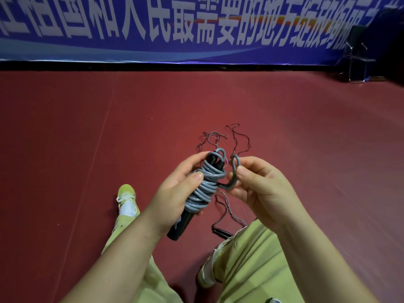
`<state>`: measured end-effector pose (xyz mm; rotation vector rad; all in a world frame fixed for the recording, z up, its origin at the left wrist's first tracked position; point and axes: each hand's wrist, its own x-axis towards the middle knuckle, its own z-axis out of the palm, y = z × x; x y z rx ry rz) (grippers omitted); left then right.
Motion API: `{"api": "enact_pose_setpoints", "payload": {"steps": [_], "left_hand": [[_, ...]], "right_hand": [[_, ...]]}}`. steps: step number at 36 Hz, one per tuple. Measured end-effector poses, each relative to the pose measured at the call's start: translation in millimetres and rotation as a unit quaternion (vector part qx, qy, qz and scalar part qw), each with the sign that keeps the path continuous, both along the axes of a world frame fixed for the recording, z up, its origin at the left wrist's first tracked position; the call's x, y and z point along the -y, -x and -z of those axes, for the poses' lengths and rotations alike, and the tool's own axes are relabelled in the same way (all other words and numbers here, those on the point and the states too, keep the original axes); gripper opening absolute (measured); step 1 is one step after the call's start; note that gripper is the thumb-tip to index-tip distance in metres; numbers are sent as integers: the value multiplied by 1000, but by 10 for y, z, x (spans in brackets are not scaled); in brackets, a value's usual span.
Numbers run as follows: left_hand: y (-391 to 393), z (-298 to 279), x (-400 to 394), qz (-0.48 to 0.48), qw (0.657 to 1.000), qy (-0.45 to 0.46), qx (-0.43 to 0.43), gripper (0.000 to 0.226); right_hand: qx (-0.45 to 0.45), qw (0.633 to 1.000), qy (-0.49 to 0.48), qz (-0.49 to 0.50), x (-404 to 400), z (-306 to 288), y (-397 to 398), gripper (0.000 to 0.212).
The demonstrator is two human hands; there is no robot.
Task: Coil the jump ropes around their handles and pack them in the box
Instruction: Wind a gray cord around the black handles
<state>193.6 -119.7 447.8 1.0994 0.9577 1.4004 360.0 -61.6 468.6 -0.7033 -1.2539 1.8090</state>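
A grey jump rope (pixel 205 185) is wound in several turns around its black handles (pixel 182 226). My left hand (pixel 172 193) grips this bundle, thumb pressed on the coils. My right hand (pixel 260 189) pinches the loose end loop of the grey rope (pixel 235 169) just right of the bundle. A second, thin dark jump rope (pixel 236 141) lies loose on the floor beyond my hands, and its black handles (pixel 219 231) lie by my right knee. No box is in view.
I sit on a dark red floor (pixel 87 138) with my legs in pale green trousers (pixel 251 259) and a yellow-green shoe (pixel 126 197) stretched out. A blue banner (pixel 196 29) runs along the far wall. A metal chair (pixel 358 55) stands at the far right.
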Motion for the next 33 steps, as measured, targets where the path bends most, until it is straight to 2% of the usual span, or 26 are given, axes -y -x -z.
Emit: {"api": "enact_pose_setpoints", "payload": {"steps": [2, 9, 13, 14, 17, 24, 31, 33], "left_hand": [[19, 10, 6, -7, 1000, -3, -7, 39], [101, 82, 41, -14, 998, -8, -64, 38], [151, 81, 35, -19, 986, -28, -162, 40], [162, 87, 31, -17, 983, -33, -182, 41], [193, 136, 20, -5, 974, -45, -220, 43], [209, 209, 17, 7, 973, -62, -223, 44], [216, 192, 66, 41, 974, -78, -208, 45], [226, 185, 67, 53, 975, -71, -206, 45]], "right_hand": [[19, 1000, -3, -18, -13, -3, 11, 6], [71, 997, -18, -8, -70, 23, 58, 10], [101, 994, -51, -1, -34, 44, 86, 9], [106, 993, -43, 3, -28, 52, 87, 12], [115, 993, -3, 11, -31, 77, 82, 2], [149, 988, 20, -32, -83, 34, 12, 6], [194, 977, 14, -86, -180, 14, -10, 25], [195, 976, 21, -91, -189, 18, -2, 25]]}}
